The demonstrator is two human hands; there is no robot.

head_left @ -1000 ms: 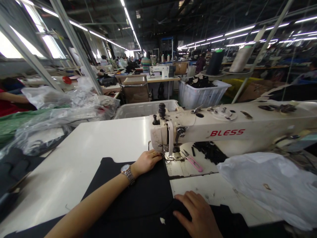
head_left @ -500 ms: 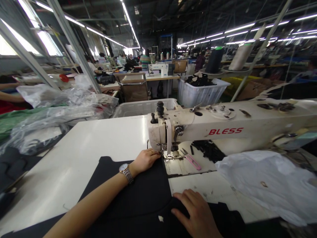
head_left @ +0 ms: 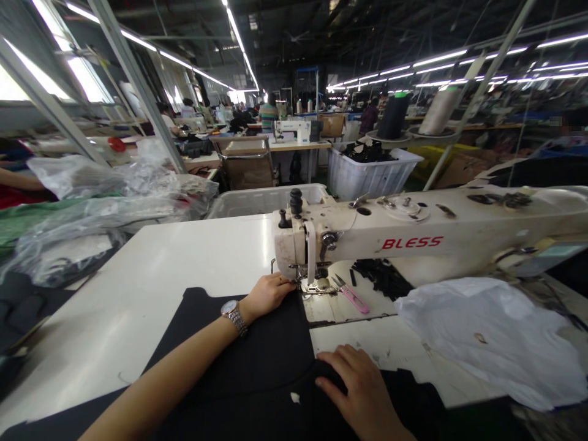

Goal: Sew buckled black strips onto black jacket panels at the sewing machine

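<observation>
Head view looks down on a sewing station. The left hand lies flat on a black fabric panel, its fingertips just beside the presser foot of a cream industrial sewing machine lettered BLESS in red. A steel wristwatch circles that wrist. The left grip is open and flat, pressing on the cloth without pinching it. The right hand lies lower, nearer the camera, with its fingers spread on the same panel, its grip wide and closed on nothing.

The panel lies across the white tabletop and reaches the presser foot, with a small white fleck on it between the hands. Pink-handled thread snips lie just right of the foot, near a heap of black fabric scraps. A crumpled white plastic sheet spreads to the right, and clear plastic bags pile up on the left.

Behind the machine stand a translucent bin and a white crate full of black pieces. Farther back, a co-worker in a striped top is among rows of workstations, and another person's forearm shows at far left.
</observation>
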